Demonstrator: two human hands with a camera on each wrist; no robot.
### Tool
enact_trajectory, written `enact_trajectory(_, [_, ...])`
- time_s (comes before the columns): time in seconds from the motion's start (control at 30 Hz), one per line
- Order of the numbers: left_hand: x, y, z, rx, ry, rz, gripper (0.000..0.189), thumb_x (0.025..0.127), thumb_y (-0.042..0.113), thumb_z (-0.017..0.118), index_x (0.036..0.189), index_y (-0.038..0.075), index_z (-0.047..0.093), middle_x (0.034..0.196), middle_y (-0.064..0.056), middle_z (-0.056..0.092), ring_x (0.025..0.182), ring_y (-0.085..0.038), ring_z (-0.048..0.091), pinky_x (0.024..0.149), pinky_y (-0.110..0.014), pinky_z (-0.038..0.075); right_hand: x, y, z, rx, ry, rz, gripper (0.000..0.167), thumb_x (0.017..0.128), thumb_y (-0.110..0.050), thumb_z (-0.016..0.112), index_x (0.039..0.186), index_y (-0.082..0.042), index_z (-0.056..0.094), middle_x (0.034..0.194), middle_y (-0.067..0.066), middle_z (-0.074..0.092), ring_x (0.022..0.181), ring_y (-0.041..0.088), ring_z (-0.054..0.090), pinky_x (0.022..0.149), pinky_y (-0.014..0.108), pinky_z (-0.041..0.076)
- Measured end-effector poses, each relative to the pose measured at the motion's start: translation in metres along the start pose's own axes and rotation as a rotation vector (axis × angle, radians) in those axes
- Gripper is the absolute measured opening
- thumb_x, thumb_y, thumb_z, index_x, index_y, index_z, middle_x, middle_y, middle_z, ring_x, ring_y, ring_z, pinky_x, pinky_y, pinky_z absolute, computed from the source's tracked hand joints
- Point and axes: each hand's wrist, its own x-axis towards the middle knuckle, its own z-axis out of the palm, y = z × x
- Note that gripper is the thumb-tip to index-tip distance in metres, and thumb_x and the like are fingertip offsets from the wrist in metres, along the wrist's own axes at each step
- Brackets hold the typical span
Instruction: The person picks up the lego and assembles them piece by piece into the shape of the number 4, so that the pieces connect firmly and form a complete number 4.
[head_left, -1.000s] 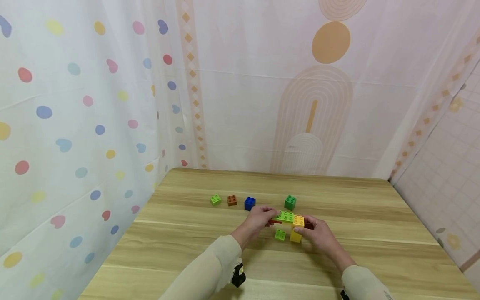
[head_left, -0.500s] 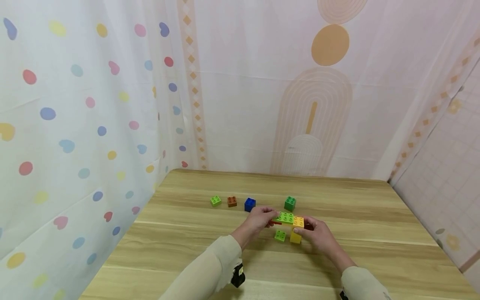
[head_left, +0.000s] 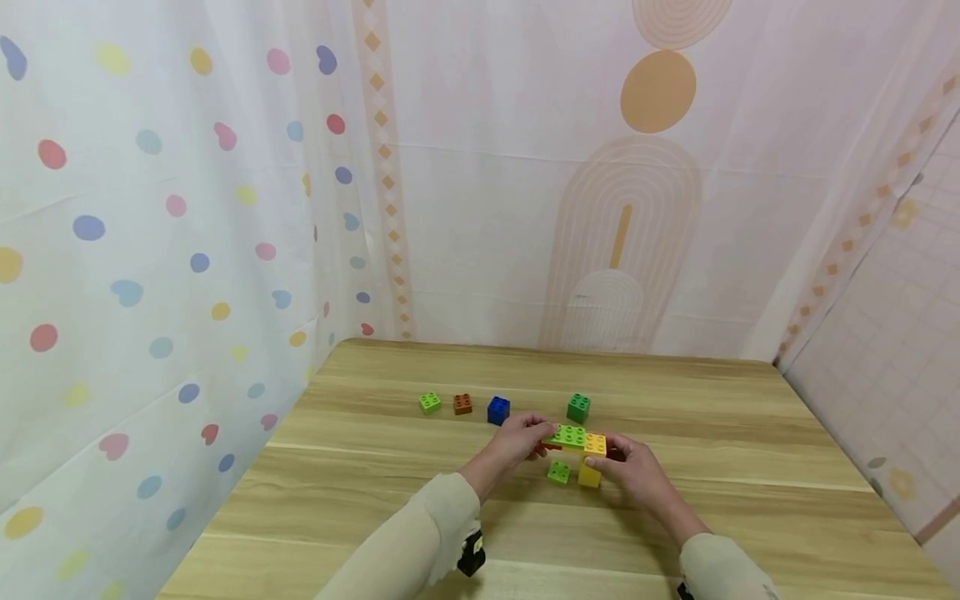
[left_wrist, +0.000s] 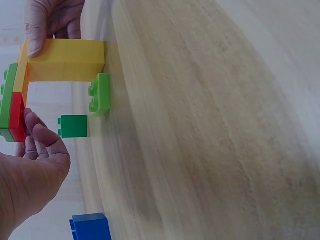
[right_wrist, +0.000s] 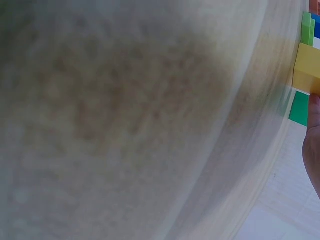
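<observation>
The yellow tower (left_wrist: pixel 70 61) is upright over the table (head_left: pixel 750 467); whether its foot presses on the wood is hard to tell. A yellow plate (left_wrist: pixel 21 77) caps it and reaches a little past its left side. On that plate sits a green plate (head_left: pixel 572 436), which runs out to the left of the tower, and a red brick (left_wrist: pixel 17 116) is under the green plate's outer end, level with the yellow plate and clear of the table.

The right hand (head_left: pixel 637 471) grips the tower near its top from the right, thumb on the near face. The left hand (head_left: pixel 517 439), to the left of the tower, pinches the outer end, thumb over the green plate and curled fingers at the red brick's underside.

A lime brick (head_left: pixel 558 472) lies on the table just left of the tower's foot. Beyond the tower stands a dark green brick (head_left: pixel 578 407). Farther back and to the tower's left come a blue brick (head_left: pixel 498 410), a brown brick (head_left: pixel 462 404) and, farthest from it, a second lime brick (head_left: pixel 430 403). A patterned curtain (head_left: pixel 480 250) hangs well behind the tower.
</observation>
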Motion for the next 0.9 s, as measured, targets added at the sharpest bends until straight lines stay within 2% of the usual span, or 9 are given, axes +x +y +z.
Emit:
enact_trajectory(0.2, [-0.003,-0.003,-0.007,-0.007,-0.020,0.031,0.053,0.099,0.050,0.055,0.124,0.004,0.065,0.098,-0.007,0.064,0.085,-0.022,0.062,0.081,-0.039,0.050,-0.001,-0.001,0.001,-0.001,0.009,-0.005,0.040,0.088,-0.023,0.077,0.121,-0.003,0.066,0.108,0.006,0.067,0.096,0.019,0.059,0.079,0.030,0.051])
enact_trajectory(0.27, [-0.003,-0.006,-0.011,-0.021,-0.009,0.043,0.057,0.100,0.051,0.052,0.127,0.002,0.062,0.098,-0.009,0.063,0.086,-0.024,0.063,0.081,-0.041,0.049,-0.001,-0.002,0.002,0.000,0.012,-0.006,0.039,0.088,-0.022,0.077,0.121,-0.003,0.066,0.107,0.005,0.066,0.095,0.019,0.059,0.078,0.029,0.051])
enact_trajectory(0.4, [-0.001,-0.011,-0.019,-0.044,0.031,0.056,0.052,0.104,0.042,0.048,0.127,-0.004,0.059,0.095,-0.012,0.065,0.088,-0.028,0.063,0.077,-0.039,0.048,-0.003,-0.004,0.006,0.006,0.043,-0.003,0.036,0.089,-0.019,0.076,0.118,-0.002,0.066,0.105,0.006,0.065,0.092,0.019,0.057,0.075,0.028,0.050])
enact_trajectory(0.53, [0.001,-0.017,-0.025,-0.033,0.067,0.051,0.044,0.105,0.031,0.048,0.127,-0.005,0.057,0.096,-0.013,0.064,0.091,-0.029,0.062,0.079,-0.040,0.049,-0.007,-0.006,0.015,-0.017,0.129,-0.013,0.033,0.089,-0.017,0.076,0.116,-0.001,0.065,0.104,0.008,0.065,0.092,0.020,0.058,0.075,0.027,0.051])
enact_trajectory(0.73, [-0.001,-0.024,-0.028,0.061,0.097,0.027,0.029,0.102,0.022,0.055,0.120,0.000,0.061,0.100,-0.009,0.065,0.093,-0.023,0.061,0.080,-0.039,0.050,-0.014,-0.011,0.033,-0.110,0.280,-0.039,0.034,0.090,-0.016,0.075,0.115,0.001,0.059,0.105,0.013,0.065,0.094,0.023,0.061,0.074,0.030,0.053])
enact_trajectory(0.9, [-0.001,-0.032,-0.028,0.149,0.078,0.070,0.028,0.097,0.016,0.064,0.118,-0.001,0.064,0.100,-0.007,0.064,0.088,-0.018,0.060,0.073,-0.032,0.050,-0.019,-0.016,0.046,-0.141,0.398,-0.032,0.037,0.093,-0.016,0.072,0.118,0.005,0.056,0.108,0.017,0.062,0.093,0.026,0.060,0.074,0.035,0.053])
